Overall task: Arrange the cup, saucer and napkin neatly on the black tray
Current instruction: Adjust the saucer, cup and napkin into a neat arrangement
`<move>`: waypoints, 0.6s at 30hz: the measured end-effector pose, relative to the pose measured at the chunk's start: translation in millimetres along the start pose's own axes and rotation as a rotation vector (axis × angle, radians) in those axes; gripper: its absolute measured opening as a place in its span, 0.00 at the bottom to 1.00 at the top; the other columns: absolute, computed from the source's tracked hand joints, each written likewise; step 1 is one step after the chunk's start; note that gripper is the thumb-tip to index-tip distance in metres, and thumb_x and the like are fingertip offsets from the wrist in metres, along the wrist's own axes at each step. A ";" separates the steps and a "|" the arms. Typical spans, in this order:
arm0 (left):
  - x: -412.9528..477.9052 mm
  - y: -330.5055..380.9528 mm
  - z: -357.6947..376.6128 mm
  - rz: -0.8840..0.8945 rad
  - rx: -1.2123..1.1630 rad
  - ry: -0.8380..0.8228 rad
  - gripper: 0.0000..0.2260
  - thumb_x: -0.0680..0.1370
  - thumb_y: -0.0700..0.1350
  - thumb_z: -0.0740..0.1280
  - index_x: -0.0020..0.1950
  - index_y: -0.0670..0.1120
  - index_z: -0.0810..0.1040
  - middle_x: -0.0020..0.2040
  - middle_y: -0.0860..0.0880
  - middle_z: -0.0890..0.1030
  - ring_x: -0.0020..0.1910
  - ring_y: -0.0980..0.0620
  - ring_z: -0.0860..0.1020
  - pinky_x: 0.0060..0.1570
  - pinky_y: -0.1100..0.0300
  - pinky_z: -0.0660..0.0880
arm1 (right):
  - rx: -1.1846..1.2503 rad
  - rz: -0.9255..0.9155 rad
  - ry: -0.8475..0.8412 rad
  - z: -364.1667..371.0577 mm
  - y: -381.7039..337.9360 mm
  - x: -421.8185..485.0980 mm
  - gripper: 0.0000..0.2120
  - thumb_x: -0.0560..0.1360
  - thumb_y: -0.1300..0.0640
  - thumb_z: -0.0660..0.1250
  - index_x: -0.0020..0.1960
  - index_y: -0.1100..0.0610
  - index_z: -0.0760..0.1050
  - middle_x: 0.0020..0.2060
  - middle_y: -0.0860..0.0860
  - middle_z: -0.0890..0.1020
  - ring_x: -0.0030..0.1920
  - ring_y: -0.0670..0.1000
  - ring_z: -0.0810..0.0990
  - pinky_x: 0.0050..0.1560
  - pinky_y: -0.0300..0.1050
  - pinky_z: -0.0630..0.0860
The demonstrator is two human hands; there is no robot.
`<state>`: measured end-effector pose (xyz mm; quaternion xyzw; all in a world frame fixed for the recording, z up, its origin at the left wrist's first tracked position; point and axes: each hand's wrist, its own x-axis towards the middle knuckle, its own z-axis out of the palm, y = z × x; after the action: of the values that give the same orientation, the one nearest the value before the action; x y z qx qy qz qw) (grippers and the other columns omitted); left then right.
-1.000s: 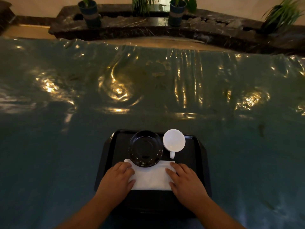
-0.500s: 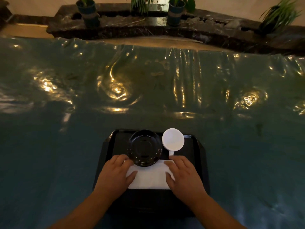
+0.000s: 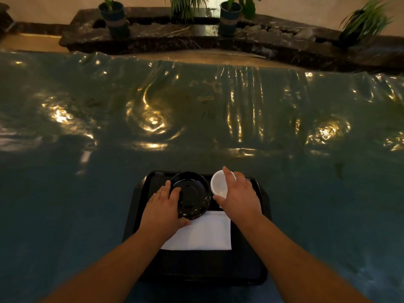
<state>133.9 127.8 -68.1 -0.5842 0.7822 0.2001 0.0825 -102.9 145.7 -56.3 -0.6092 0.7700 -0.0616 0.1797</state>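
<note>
Open tabletop [image 3: 306,193] all round black tray [image 3: 135,206]. Tray's 12 o'clock half crowded: saucer [image 3: 193,193], cup [image 3: 218,185] side by side; napkin [image 3: 205,232] centre; 6 o'clock strip bare.

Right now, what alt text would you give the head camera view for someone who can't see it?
Two bare hands reach onto a black tray: the left hand at a black saucer, the right hand on a white cup beside it. A white napkin lies nearer the person.

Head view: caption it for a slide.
Left hand on saucer, right hand on cup, napkin on tray.
</note>
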 end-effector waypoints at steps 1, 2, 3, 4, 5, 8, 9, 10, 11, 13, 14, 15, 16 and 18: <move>0.9 -2.2 -1.1 0.009 -0.003 -0.001 0.48 0.69 0.69 0.75 0.82 0.52 0.58 0.85 0.42 0.52 0.81 0.42 0.57 0.79 0.46 0.57 | 0.006 -0.010 0.003 -0.2 -0.3 0.0 0.45 0.74 0.39 0.75 0.82 0.46 0.55 0.74 0.53 0.69 0.69 0.58 0.72 0.58 0.55 0.80; 1.9 -4.2 -2.7 0.015 -0.001 -0.008 0.49 0.69 0.69 0.75 0.82 0.52 0.57 0.85 0.42 0.52 0.82 0.42 0.56 0.79 0.46 0.57 | 0.009 -0.019 -0.001 -0.8 -0.8 -0.4 0.45 0.74 0.39 0.75 0.82 0.46 0.55 0.74 0.53 0.69 0.69 0.58 0.72 0.59 0.55 0.79; 2.4 -5.4 -4.7 0.020 0.009 -0.017 0.49 0.69 0.69 0.74 0.82 0.52 0.57 0.85 0.43 0.52 0.82 0.42 0.55 0.79 0.46 0.56 | 0.010 -0.021 -0.009 -1.9 -1.7 -0.8 0.45 0.74 0.38 0.75 0.82 0.46 0.54 0.75 0.53 0.69 0.70 0.58 0.72 0.59 0.55 0.79; 2.0 -5.8 -7.1 0.028 0.027 -0.022 0.49 0.69 0.70 0.73 0.82 0.51 0.56 0.85 0.44 0.51 0.82 0.42 0.55 0.79 0.45 0.55 | 0.010 -0.016 -0.017 -3.2 -2.9 -1.6 0.47 0.74 0.37 0.74 0.83 0.46 0.52 0.76 0.54 0.68 0.71 0.59 0.71 0.61 0.55 0.78; 0.2 -6.3 -9.0 0.046 0.049 -0.021 0.49 0.70 0.71 0.72 0.82 0.51 0.56 0.85 0.44 0.52 0.82 0.42 0.55 0.79 0.44 0.55 | 0.009 -0.007 -0.019 -4.8 -4.2 -3.9 0.47 0.74 0.37 0.73 0.83 0.47 0.50 0.77 0.55 0.66 0.72 0.61 0.69 0.64 0.57 0.76; -12.2 -12.6 -10.4 0.180 0.066 0.085 0.38 0.71 0.67 0.73 0.74 0.48 0.72 0.76 0.43 0.71 0.72 0.41 0.71 0.69 0.43 0.71 | 0.044 -0.092 0.112 -9.2 -3.9 -23.1 0.39 0.76 0.40 0.71 0.80 0.50 0.59 0.74 0.56 0.70 0.69 0.60 0.71 0.67 0.58 0.74; -17.8 -17.0 -5.7 0.262 0.064 0.163 0.30 0.72 0.64 0.73 0.67 0.47 0.78 0.67 0.44 0.78 0.62 0.42 0.78 0.59 0.45 0.77 | 0.069 -0.187 0.182 -6.5 -0.7 -33.0 0.32 0.77 0.43 0.71 0.76 0.52 0.66 0.69 0.55 0.75 0.65 0.58 0.73 0.64 0.57 0.77; -24.5 -20.9 0.3 0.349 0.070 0.234 0.22 0.73 0.61 0.72 0.59 0.47 0.82 0.58 0.45 0.82 0.53 0.43 0.80 0.49 0.48 0.79 | 0.078 -0.289 0.226 -2.2 3.1 -44.8 0.25 0.77 0.46 0.70 0.70 0.53 0.71 0.63 0.53 0.78 0.60 0.56 0.75 0.60 0.55 0.79; -31.3 -24.8 7.1 0.427 0.083 0.273 0.16 0.75 0.58 0.70 0.52 0.47 0.82 0.50 0.46 0.82 0.46 0.44 0.80 0.42 0.50 0.79 | 0.064 -0.386 0.231 4.1 8.1 -56.9 0.20 0.77 0.48 0.69 0.66 0.53 0.74 0.57 0.52 0.79 0.55 0.54 0.76 0.56 0.55 0.79; -41.8 -31.8 19.5 0.494 0.126 0.248 0.12 0.77 0.53 0.65 0.44 0.46 0.82 0.44 0.47 0.81 0.40 0.45 0.79 0.36 0.51 0.78 | -0.013 -0.484 0.138 18.4 19.4 -76.8 0.16 0.77 0.50 0.69 0.63 0.53 0.78 0.55 0.51 0.80 0.52 0.54 0.78 0.52 0.53 0.81; -45.2 -34.9 24.4 0.484 0.147 0.219 0.12 0.78 0.52 0.63 0.44 0.47 0.82 0.44 0.47 0.82 0.40 0.45 0.80 0.37 0.51 0.79 | -0.056 -0.476 0.072 24.7 25.2 -82.9 0.18 0.76 0.49 0.71 0.64 0.52 0.79 0.56 0.51 0.81 0.53 0.54 0.79 0.52 0.53 0.82; -47.6 -37.5 28.3 0.458 0.158 0.194 0.13 0.78 0.51 0.62 0.45 0.47 0.83 0.47 0.47 0.83 0.42 0.45 0.81 0.39 0.50 0.80 | -0.100 -0.446 0.014 30.4 30.9 -86.7 0.19 0.75 0.49 0.72 0.66 0.51 0.79 0.59 0.52 0.82 0.54 0.54 0.80 0.53 0.52 0.82; -49.3 -38.7 29.4 0.423 0.153 0.169 0.13 0.78 0.51 0.61 0.47 0.47 0.84 0.49 0.47 0.84 0.44 0.45 0.81 0.40 0.50 0.81 | -0.139 -0.405 -0.032 33.4 34.9 -88.5 0.21 0.75 0.48 0.73 0.67 0.50 0.79 0.61 0.52 0.82 0.55 0.55 0.81 0.54 0.53 0.82; -50.5 -40.5 29.5 0.367 0.134 0.147 0.15 0.77 0.52 0.60 0.48 0.48 0.85 0.50 0.49 0.84 0.45 0.46 0.82 0.41 0.50 0.81 | -0.190 -0.354 -0.075 35.9 40.5 -87.7 0.23 0.73 0.48 0.75 0.66 0.50 0.80 0.62 0.53 0.82 0.55 0.56 0.81 0.53 0.53 0.83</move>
<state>184.5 174.7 -85.3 -0.4380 0.8910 0.1163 0.0261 -110.5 244.5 -84.7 -0.7511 0.6460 0.0035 0.1363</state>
